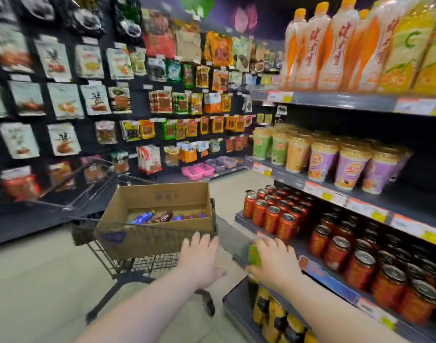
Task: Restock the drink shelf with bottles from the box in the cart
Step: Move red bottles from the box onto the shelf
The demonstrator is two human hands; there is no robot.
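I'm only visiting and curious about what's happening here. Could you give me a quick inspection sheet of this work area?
Surface: drink shelf, with rows of red cans and lidded cups.
Job's things: cardboard box sits in the cart, with a few bottles lying on its bottom; green bottle is out of the box, near the shelf.
Clutter: nothing seen.
Hands: left hand is open, reaching towards the box's near corner; right hand grips the green bottle.
Cables: nothing seen.
Surroundings: a wall of hanging snack packets and pink bins across the aisle.
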